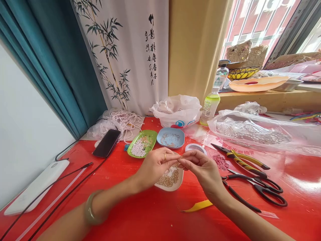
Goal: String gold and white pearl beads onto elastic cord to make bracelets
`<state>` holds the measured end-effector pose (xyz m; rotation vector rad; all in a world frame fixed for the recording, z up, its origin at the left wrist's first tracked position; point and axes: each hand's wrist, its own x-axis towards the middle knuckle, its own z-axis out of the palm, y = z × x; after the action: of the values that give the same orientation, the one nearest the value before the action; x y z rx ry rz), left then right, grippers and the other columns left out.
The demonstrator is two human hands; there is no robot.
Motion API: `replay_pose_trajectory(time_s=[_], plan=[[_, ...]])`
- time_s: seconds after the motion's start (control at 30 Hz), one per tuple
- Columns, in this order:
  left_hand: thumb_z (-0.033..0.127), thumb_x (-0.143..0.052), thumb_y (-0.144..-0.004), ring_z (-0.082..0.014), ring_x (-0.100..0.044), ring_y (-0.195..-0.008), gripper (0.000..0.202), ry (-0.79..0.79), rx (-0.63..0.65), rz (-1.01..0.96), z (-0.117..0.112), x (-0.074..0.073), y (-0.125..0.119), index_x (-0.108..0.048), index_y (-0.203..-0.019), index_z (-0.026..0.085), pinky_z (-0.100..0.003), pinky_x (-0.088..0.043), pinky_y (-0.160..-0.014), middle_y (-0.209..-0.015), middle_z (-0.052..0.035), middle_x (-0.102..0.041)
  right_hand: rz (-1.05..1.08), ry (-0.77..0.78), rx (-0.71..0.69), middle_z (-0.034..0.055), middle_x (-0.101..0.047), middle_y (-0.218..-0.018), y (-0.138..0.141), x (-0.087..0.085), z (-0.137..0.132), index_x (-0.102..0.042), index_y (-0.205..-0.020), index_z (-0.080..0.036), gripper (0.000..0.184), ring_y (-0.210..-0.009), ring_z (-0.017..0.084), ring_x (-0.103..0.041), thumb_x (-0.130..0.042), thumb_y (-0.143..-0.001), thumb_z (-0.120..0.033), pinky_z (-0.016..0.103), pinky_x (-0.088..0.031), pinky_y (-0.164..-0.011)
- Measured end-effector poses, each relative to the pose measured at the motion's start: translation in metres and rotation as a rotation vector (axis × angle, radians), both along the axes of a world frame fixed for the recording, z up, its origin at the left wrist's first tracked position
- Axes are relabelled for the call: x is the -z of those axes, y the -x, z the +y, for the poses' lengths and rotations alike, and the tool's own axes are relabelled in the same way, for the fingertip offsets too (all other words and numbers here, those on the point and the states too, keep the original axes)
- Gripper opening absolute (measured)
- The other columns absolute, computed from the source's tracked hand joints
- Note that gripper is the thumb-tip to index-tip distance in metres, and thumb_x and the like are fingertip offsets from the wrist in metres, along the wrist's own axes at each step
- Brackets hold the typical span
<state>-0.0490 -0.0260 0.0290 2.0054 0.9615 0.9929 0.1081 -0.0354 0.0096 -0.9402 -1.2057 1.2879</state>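
Observation:
My left hand point(160, 162) and my right hand point(197, 164) meet fingertip to fingertip above a whitish dish of gold beads point(169, 179). Both are closed in a pinch, and whatever sits between the fingertips is too small to make out. Behind them stand a green dish point(149, 134) with white and gold beads and a blue dish point(171, 130) with small metallic pieces. A white round container point(196, 146) is partly hidden behind my right hand. Yellow tweezers point(198, 206) lie under my right wrist, which covers one end.
On the right lie long-nose pliers point(240, 160), scissors point(260, 187), a dark-handled tool point(240, 197) and red beads point(220, 162). Plastic bags point(177, 110) and a bottle point(210, 107) line the back. A phone point(107, 143), cables and a white power bank point(37, 187) occupy the left.

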Motion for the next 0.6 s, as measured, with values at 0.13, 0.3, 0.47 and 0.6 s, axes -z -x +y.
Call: replay_pose_trajectory(time_s=[0.13, 0.3, 0.47, 0.6], plan=[[0.027, -0.046, -0.079, -0.015, -0.055, -0.083, 0.025, -0.091, 0.011, 0.026, -0.006, -0.001, -0.003, -0.062, -0.098, 0.021, -0.026, -0.043, -0.074, -0.09, -0.0055, -0.063, -0.003, 0.009, -0.007, 0.0006, -0.064, -0.06, 0.001, -0.001, -0.002, -0.055, -0.071, -0.017, 0.02, -0.057, 0.012, -0.058, -0.066, -0.063, -0.032, 0.024, -0.045, -0.056], [0.026, -0.045, -0.08, -0.0135, -0.056, -0.075, 0.027, -0.208, 0.005, 0.08, -0.009, 0.001, -0.003, -0.06, -0.101, 0.02, -0.024, -0.044, -0.068, -0.085, -0.0054, -0.064, -0.006, 0.044, -0.05, -0.0009, -0.061, -0.054, 0.002, -0.002, -0.004, -0.053, -0.069, -0.017, 0.022, -0.052, 0.011, -0.057, -0.065, -0.063, -0.035, 0.023, -0.043, -0.05], [0.029, -0.045, -0.079, -0.0133, -0.055, -0.062, 0.029, -0.291, -0.076, 0.273, -0.009, 0.008, -0.001, -0.06, -0.102, 0.019, -0.023, -0.044, -0.057, -0.075, -0.0067, -0.064, -0.05, 0.062, -0.064, -0.0007, -0.062, -0.053, 0.004, 0.0, -0.006, -0.051, -0.072, -0.017, 0.024, -0.051, 0.011, -0.058, -0.064, -0.065, -0.035, 0.021, -0.041, -0.048], [0.03, -0.043, -0.079, -0.0148, -0.057, -0.064, 0.03, -0.302, -0.083, 0.328, -0.011, 0.009, 0.001, -0.06, -0.102, 0.02, -0.024, -0.045, -0.06, -0.073, -0.0068, -0.065, -0.078, 0.028, -0.072, -0.0007, -0.063, -0.056, 0.006, 0.003, -0.006, -0.048, -0.074, -0.017, 0.023, -0.049, 0.011, -0.058, -0.061, -0.067, -0.035, 0.02, -0.04, -0.045]])
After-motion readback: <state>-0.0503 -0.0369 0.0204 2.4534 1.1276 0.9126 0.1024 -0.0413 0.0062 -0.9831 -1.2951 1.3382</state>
